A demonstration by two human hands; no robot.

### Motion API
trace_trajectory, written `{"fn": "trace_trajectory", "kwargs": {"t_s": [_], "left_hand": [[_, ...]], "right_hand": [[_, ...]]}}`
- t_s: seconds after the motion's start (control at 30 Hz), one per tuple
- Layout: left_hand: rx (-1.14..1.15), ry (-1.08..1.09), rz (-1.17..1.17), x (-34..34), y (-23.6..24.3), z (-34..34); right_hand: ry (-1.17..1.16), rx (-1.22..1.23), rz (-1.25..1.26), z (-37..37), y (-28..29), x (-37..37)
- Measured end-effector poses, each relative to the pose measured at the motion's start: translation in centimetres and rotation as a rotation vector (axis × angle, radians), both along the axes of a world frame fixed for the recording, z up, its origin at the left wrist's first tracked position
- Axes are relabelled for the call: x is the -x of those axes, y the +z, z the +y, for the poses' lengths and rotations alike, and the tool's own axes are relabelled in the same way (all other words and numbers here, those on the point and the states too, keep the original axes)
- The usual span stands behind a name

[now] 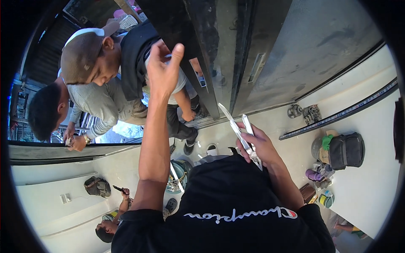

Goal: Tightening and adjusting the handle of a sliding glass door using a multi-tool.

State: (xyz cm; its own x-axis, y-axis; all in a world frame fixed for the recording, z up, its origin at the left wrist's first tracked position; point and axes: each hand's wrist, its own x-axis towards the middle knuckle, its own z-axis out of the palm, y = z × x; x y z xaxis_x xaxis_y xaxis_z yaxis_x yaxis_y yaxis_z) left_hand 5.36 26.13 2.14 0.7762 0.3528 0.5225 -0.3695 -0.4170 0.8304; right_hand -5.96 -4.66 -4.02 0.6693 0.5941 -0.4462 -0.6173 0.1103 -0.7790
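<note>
A: So, how's the right hand (265,147) holding that silver multi-tool (234,125)?
B: Gripping it near the chest, right of centre. Open tips are pointing far, probably for sparing the body.
A: Left hand (163,75)?
B: Hovering farther out, left, beside the dark door (179,25). Thumb's standing off the fingers; can't tell if it's gripping anything.

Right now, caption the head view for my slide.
Right hand grips an unfolded silver tool; left hand raised near a dark metal panel.
</note>
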Motion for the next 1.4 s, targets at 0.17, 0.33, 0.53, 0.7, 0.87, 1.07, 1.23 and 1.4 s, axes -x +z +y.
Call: {"fn": "trace_trajectory", "kwargs": {"t_s": [0.17,0.33,0.53,0.7,0.87,1.07,1.23,1.4], "left_hand": [[-0.002,0.165,-0.340,-1.8,5.9,-2.3],[-0.151,0.346,-0.541,-4.9,10.0,-3.1],[-0.211,0.484,-0.427,-4.9,9.8,-3.2],[-0.227,0.557,-0.493,-5.6,9.3,-2.9],[-0.205,0.573,-0.403,-5.4,9.6,-3.3],[-0.180,0.518,-0.551,-5.4,9.1,-3.4],[-0.190,0.549,-0.494,-5.3,9.1,-3.5],[-0.213,0.500,-0.534,-5.8,9.3,-3.5]], "right_hand": [[-0.102,-0.070,-0.017,5.8,0.4,-3.1],[-0.107,-0.223,0.024,9.4,1.0,-5.0],[-0.172,-0.269,0.003,11.3,1.3,-6.1],[-0.205,-0.319,-0.005,13.3,1.4,-7.6],[-0.224,-0.317,-0.100,14.4,2.3,-9.2],[-0.206,-0.258,-0.118,14.8,1.5,-9.2],[-0.230,-0.267,-0.163,15.2,1.3,-9.5],[-0.233,-0.265,-0.178,15.2,1.5,-10.9]]}}
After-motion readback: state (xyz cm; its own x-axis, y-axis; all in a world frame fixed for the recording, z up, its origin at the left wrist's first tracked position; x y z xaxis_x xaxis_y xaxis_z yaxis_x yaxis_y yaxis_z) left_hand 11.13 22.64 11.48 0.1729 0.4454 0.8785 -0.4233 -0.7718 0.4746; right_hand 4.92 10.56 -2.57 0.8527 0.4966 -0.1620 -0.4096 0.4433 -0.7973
